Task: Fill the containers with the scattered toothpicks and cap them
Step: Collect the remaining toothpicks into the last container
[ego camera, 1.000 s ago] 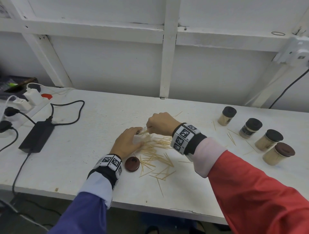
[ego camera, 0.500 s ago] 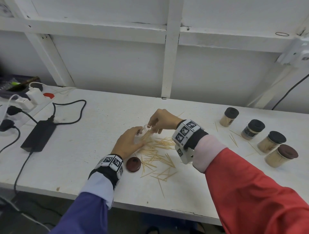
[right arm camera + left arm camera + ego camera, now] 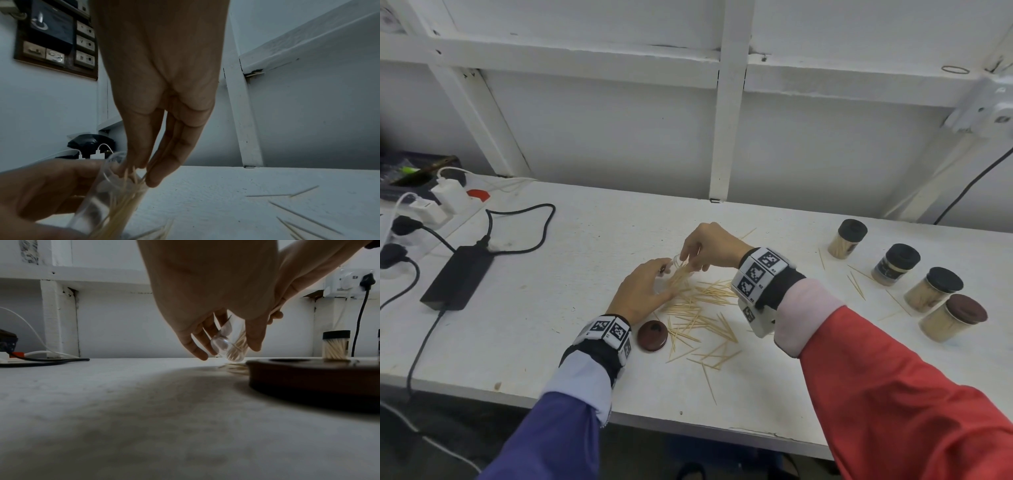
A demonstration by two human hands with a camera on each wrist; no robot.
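Near the middle of the bench, a clear toothpick jar is gripped, tilted, by the left hand. A bunch of toothpicks is pinched at its mouth by the right hand. Loose toothpicks and a brown lid lie beside, toward the front edge.

The worktop is white-painted, matt and faintly rough, with small scuffs; the toothpicks are pale bare wood, thin and dull; the open container is clear, glossy plastic or glass, which one cannot be told; the loose cap is dark reddish-brown with a soft sheen; the far-right capped containers have matt black lids.
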